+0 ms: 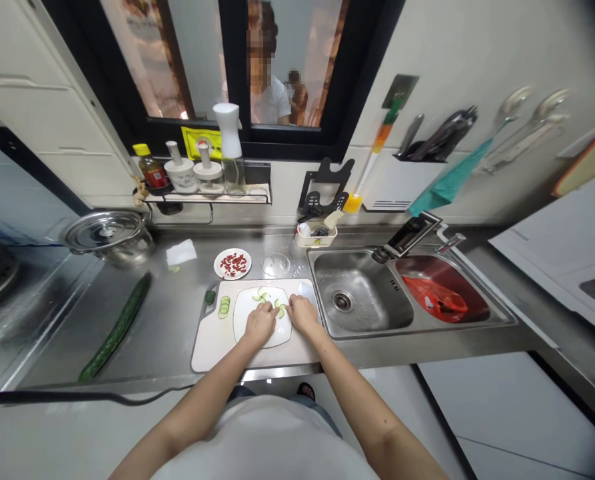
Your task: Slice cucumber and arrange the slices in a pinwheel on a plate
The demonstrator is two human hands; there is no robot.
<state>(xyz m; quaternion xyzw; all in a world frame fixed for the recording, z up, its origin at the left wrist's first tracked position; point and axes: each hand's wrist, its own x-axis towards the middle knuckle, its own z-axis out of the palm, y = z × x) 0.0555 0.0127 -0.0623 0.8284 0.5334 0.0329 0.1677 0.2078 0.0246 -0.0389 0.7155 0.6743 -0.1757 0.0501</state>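
Observation:
A white square plate (244, 313) lies on a pale cutting board (210, 350), with thin cucumber slices (262, 294) set in a curved group near its far edge. More slices (280, 308) sit at the plate's right side, between my two hands. My left hand (261, 325) is over the plate, fingers curled and closed; whatever is in them is hidden. From the right, my right hand (302, 312) reaches over the plate's edge, its fingertips pinched at a cucumber slice. A short stack of slices (224, 307) and a cucumber end piece (210, 297) are on the board's left.
A whole cucumber (117, 327) lies on the counter at left, before a lidded steel pot (108, 237). Behind the board stands a small plate of chopped red pieces (232, 264). At right is a double sink (362, 293) with a red plastic bag (434, 300).

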